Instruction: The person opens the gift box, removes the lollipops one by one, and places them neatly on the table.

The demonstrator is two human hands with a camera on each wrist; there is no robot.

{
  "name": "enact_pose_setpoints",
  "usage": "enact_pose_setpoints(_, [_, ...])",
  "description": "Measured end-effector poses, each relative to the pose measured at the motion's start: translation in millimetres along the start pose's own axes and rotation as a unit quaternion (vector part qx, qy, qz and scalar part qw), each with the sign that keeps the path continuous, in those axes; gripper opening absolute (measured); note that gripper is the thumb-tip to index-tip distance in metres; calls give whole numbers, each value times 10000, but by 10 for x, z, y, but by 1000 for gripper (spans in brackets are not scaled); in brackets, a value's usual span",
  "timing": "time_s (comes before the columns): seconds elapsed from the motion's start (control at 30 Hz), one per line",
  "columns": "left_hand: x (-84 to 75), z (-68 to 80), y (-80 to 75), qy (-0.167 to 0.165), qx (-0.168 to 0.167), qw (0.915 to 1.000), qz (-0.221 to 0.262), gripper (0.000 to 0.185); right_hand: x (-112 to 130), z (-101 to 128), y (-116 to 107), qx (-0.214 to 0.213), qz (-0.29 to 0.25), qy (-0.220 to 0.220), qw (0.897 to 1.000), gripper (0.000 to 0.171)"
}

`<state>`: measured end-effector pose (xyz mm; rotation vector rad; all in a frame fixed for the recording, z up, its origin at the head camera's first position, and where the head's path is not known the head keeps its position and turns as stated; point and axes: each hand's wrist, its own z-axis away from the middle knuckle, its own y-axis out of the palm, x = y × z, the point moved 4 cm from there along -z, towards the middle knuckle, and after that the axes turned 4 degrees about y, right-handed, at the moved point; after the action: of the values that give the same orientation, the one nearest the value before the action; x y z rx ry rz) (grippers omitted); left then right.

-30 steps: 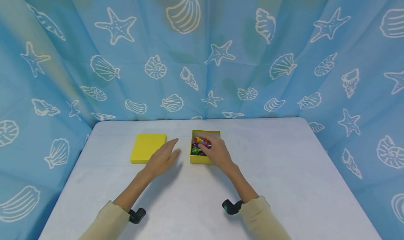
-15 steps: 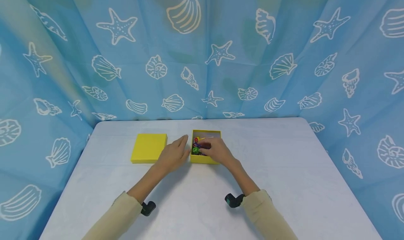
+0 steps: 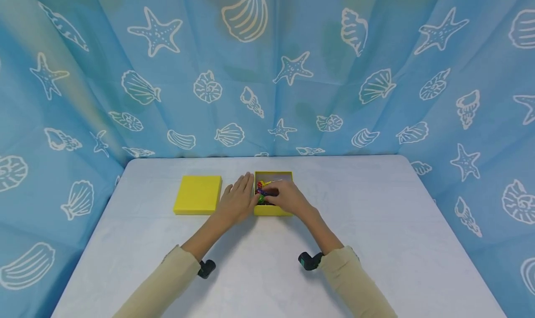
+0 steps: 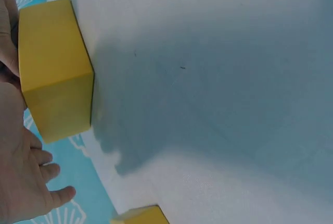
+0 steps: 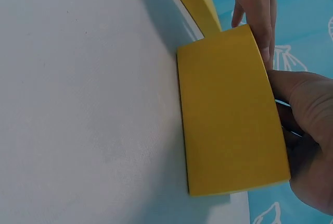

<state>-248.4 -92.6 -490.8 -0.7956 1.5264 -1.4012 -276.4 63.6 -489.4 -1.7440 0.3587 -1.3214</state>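
A yellow open box [image 3: 273,210] stands on the white table, with several brightly wrapped candies [image 3: 261,198] inside; one in red and yellow wrapping has a thin stick, like a lollipop. My left hand [image 3: 237,202] lies along the box's left wall with its fingers straight and its thumb at the rim. Over the right part of the box, my right hand [image 3: 287,198] reaches in with bent fingers and thumb. Its fingertips are down among the candies, and I cannot tell whether they pinch one. In the right wrist view the box wall [image 5: 231,114] hides those fingertips.
A yellow square lid [image 3: 197,195] lies to the left of the box, close to my left hand. Behind the table's far edge hangs a blue curtain [image 3: 175,100] with white shells and starfish. The white tabletop [image 3: 376,225] extends to both sides.
My left hand has moved right, from beside the lid to the box's left wall. My right hand has stayed in the box, its fingers shifting only slightly.
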Motion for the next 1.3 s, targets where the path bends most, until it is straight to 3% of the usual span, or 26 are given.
enact_pose_setpoints(0.33, [1, -106, 102, -251, 115, 9994, -190, 67, 16, -57, 31, 342, 443, -59, 9984, 22])
enact_pose_setpoints(0.73, [-4, -117, 133, -411, 348, 9981, -312, 67, 47, -139, 69, 525, 706, -26, 9961, 23])
enact_pose_setpoints(1.3, [-21, -106, 138, -357, 124, 9991, -200, 63, 33, -212, 91, 661, 812, 102, 9945, 17])
